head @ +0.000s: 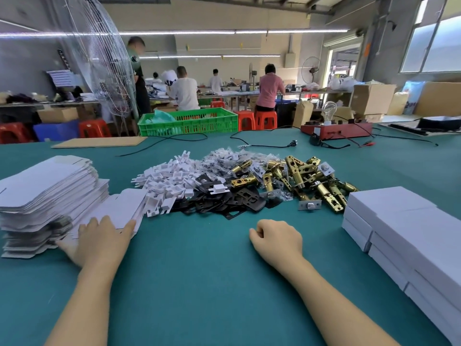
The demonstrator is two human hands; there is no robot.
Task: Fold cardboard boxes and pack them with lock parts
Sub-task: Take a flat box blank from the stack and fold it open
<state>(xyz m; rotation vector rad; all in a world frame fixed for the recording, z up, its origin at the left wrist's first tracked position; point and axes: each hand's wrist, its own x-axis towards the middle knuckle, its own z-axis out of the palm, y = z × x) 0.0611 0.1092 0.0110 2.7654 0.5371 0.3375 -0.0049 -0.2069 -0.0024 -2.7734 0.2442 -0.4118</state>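
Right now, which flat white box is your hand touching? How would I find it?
Look at the green table, on its left side beside the tall stack of unfolded boxes. The flat box lies alone under the left hand. Unlike its neighbours, it lies apart from the stack, nearest the white plastic parts.

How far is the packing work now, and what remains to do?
Done: a stack of closed white boxes stands at the right. In hand: the left hand lies flat on a loose box blank beside the tall stack of flat blanks; the right hand rests curled and empty. Left: many blanks to fold, and piles of white plastic inserts, black plates and brass latches to pack.
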